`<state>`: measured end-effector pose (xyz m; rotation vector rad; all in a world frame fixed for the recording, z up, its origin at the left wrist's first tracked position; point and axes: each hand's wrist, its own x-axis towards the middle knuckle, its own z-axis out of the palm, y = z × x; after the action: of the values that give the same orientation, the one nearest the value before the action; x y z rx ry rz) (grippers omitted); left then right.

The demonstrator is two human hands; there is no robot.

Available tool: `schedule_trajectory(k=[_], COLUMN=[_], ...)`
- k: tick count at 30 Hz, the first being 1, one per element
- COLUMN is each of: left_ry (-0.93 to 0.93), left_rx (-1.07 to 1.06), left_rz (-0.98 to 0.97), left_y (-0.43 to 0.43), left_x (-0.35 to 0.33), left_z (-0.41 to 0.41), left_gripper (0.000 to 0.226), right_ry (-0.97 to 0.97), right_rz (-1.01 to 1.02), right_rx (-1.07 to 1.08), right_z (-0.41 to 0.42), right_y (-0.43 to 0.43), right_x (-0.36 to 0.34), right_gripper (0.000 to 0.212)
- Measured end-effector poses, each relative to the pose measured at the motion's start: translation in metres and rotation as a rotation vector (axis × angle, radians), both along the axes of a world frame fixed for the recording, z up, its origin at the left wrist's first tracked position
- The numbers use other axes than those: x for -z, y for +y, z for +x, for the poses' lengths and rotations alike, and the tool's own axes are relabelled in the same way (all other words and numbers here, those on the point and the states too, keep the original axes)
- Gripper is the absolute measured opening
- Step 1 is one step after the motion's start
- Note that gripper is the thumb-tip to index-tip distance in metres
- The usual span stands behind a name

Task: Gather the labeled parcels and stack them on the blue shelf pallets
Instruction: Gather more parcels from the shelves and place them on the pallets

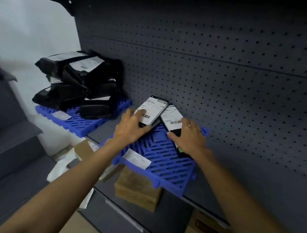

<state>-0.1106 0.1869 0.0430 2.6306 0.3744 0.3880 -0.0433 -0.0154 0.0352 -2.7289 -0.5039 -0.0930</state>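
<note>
Over the blue pallet (pixel 163 158), gripping a labeled parcel (pixel 152 109) in left hand (pixel 130 126), second parcel (pixel 172 116) in right hand (pixel 189 137); bare slats nearer.

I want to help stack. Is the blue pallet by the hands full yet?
No. The pallet is mostly bare: just one parcel in the left hand, another in the right hand.

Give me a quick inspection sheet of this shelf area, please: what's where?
Surface: grey shelf carrying two blue pallets, left pallet and right pallet.
Job's things: pile of black parcels on left pallet; left parcel and right parcel tilted over right pallet.
Clutter: loose label on right pallet, another on left pallet.
Hands: left hand grips left parcel; right hand grips right parcel.
Cables: nothing seen.
Surroundings: pegboard wall behind; cardboard boxes below.
</note>
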Motion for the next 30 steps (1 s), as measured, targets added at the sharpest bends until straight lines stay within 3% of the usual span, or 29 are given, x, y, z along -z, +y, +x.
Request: schedule_trajectory(k=[14,23,30], left_ry=[0.029,0.007,-0.029], left_rx=[0.373,0.438,0.577], left_rz=[0.017,0.271,0.404], left_y=[0.021,0.011,-0.065], left_x=[0.009,-0.011,-0.028], left_z=[0.042,0.005,-0.047], left_gripper=[0.071,0.066,0.057], right_ry=[0.038,0.061,0.073], right_rz=[0.000,-0.104,-0.197], right_rx=[0.209,0.297,0.383], right_z=[-0.053,-0.110,-0.186], right_y=[0.003,-0.033,-0.116], right_x=[-0.004,-0.013,-0.016], right_gripper=[0.082,0.059,0.053])
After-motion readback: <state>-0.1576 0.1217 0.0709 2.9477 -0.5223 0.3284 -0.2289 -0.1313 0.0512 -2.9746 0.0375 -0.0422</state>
